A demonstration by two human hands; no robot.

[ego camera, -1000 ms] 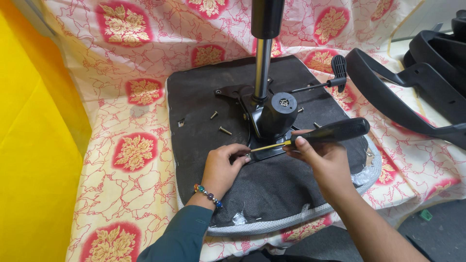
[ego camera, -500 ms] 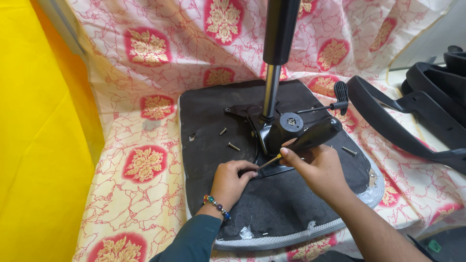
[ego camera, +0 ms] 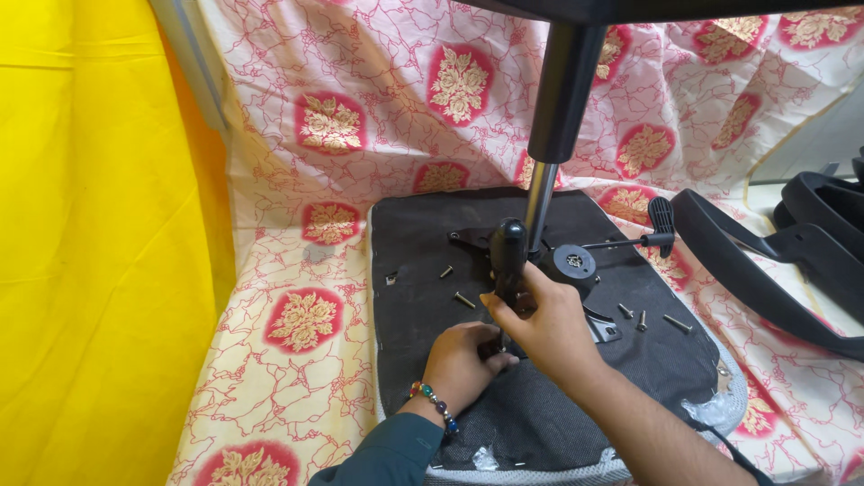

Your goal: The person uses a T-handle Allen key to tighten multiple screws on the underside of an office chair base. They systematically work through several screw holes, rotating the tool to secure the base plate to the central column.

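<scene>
An upturned office chair seat [ego camera: 423, 270] with a dark underside lies on a patterned cloth. A metal mechanism plate [ego camera: 576, 263] and a gas cylinder column [ego camera: 551, 135] rise from its middle. My right hand [ego camera: 544, 319] grips a black-handled screwdriver [ego camera: 507, 256], held nearly upright over the plate's front corner. My left hand [ego camera: 463, 360] rests on the seat just below, fingers pinched at the screwdriver's tip, which is hidden. Loose screws [ego camera: 463, 300] lie scattered on the seat to the left and right of the plate.
A white and red floral cloth [ego camera: 360, 117] covers the floor and back. A yellow sheet [ego camera: 90, 243] hangs at the left. Black chair armrests [ego camera: 765, 261] lie at the right. A lever with a black paddle [ego camera: 661, 220] sticks out of the mechanism.
The screwdriver has swung from lying nearly flat, pointing right, to standing almost upright. My view has shifted down and closer. My left hand stays at the tip.
</scene>
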